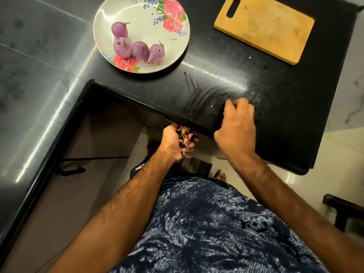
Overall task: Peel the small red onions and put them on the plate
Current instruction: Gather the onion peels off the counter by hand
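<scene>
The round ceramic plate (145, 22) is off-white, printed with pink roses, green leaves and small blue flowers, and the four small peeled onions (140, 48) on it are pale purple. The rectangular wooden cutting board (264, 30) is yellow-tan; the glossy stone countertop (197, 89) is black with pale smeared streaks. The dry papery onion skins (186, 135) are reddish-brown and pink, and the person's cloth garment (206, 233) is dark navy mottled with white.

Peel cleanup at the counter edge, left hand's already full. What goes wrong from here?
1. The left hand is heaped with onion skins below the edge of the counter; more swept in may spill onto the floor.
2. The right hand may miss small scraps on the dark counter.
</scene>
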